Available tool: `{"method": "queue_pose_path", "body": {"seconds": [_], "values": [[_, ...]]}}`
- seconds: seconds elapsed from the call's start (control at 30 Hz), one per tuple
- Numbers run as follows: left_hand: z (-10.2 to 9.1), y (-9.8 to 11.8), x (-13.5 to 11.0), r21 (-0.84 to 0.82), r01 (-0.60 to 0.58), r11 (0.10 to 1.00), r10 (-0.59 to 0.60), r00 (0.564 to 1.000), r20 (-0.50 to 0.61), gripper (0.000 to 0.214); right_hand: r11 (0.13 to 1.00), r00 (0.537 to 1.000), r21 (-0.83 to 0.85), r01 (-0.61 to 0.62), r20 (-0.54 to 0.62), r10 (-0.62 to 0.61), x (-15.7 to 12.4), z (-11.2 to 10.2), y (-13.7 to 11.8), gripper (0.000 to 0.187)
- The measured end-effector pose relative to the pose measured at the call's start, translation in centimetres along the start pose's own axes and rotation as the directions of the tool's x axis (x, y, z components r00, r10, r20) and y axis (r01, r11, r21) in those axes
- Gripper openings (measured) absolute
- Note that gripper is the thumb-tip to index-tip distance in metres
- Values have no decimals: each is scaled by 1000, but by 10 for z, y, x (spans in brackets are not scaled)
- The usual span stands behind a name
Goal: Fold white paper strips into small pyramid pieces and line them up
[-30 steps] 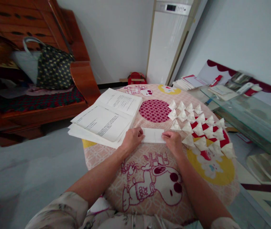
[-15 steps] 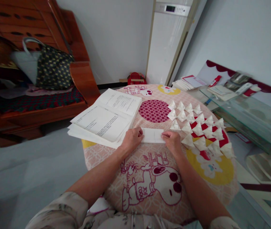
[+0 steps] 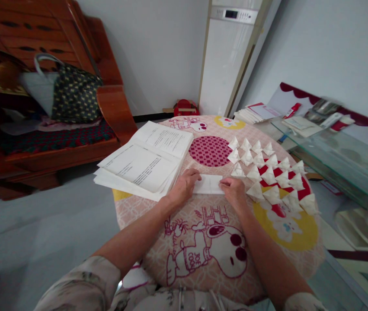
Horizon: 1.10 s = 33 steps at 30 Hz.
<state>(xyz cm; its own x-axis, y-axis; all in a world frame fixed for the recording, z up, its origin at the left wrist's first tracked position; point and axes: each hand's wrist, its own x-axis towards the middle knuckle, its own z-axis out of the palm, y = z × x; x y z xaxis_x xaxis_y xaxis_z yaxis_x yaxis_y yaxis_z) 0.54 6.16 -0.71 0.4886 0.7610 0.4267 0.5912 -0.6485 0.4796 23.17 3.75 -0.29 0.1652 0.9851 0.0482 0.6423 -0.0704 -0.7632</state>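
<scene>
A white strip of folded paper (image 3: 208, 184) lies flat on the round table in front of me, with a faint crease across it. My left hand (image 3: 186, 186) is at its left end, fingers curled and closed on the paper near the upper edge. At the right end, my right hand (image 3: 234, 191) pinches the edge between thumb and fingers. Left of the strip is a stack of printed paper sheets (image 3: 148, 162), its top sheet creased. Several small pointed folded paper pieces (image 3: 268, 176) stand in rows to the right of my right hand.
A patterned cloth (image 3: 203, 242) with cartoon figures covers the table. To the right is a glass shelf (image 3: 336, 160) with papers and metal bowls. A wooden bench (image 3: 115, 112) holding a dark patterned bag (image 3: 76, 95) stands at the left. Behind the table rises a white cabinet-like appliance (image 3: 225, 60).
My left hand has shifted slightly right and away from me over the paper's left end, with its fingers reaching further onto it. My right hand and the strip stay in place.
</scene>
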Motion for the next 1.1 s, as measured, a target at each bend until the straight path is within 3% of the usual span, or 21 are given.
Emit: {"method": "queue_pose_path", "body": {"seconds": [0.1,0.17,0.27,0.43,0.57,0.67,0.77,0.9,0.97,1.1], "values": [[8,-13,0,-141,-142,980,148,989,29,39,1000,1000,-21,-8,7,8,1,0,-1,24],[11,-18,0,-161,-177,971,186,982,40,37,999,1000,-33,-12,8,12,1,0,-1,25],[6,-15,1,-116,-156,981,171,975,142,36,999,1000,-38,-12,-2,12,0,1,0,26],[-12,7,4,-28,-173,985,172,923,343,34,996,999,-78,38,-21,-40,0,1,-2,21],[-15,13,2,41,-192,981,161,907,389,37,988,999,-147,44,-16,-46,1,-6,-5,18],[-11,11,-1,62,-212,975,171,904,393,39,977,994,-209,44,-89,-64,0,-13,-7,17],[-8,9,-2,83,-241,967,191,900,392,39,984,979,-106,142,-134,-155,-4,-12,-12,21],[-8,10,-2,92,-260,961,204,893,400,40,978,980,116,175,79,-185,-9,0,-19,25],[-10,9,-2,75,-257,964,206,891,405,40,985,973,106,136,174,-152,-9,5,-19,22],[-16,7,-3,-7,-234,972,215,881,421,37,995,975,90,32,214,-51,-7,8,-16,19]]}}
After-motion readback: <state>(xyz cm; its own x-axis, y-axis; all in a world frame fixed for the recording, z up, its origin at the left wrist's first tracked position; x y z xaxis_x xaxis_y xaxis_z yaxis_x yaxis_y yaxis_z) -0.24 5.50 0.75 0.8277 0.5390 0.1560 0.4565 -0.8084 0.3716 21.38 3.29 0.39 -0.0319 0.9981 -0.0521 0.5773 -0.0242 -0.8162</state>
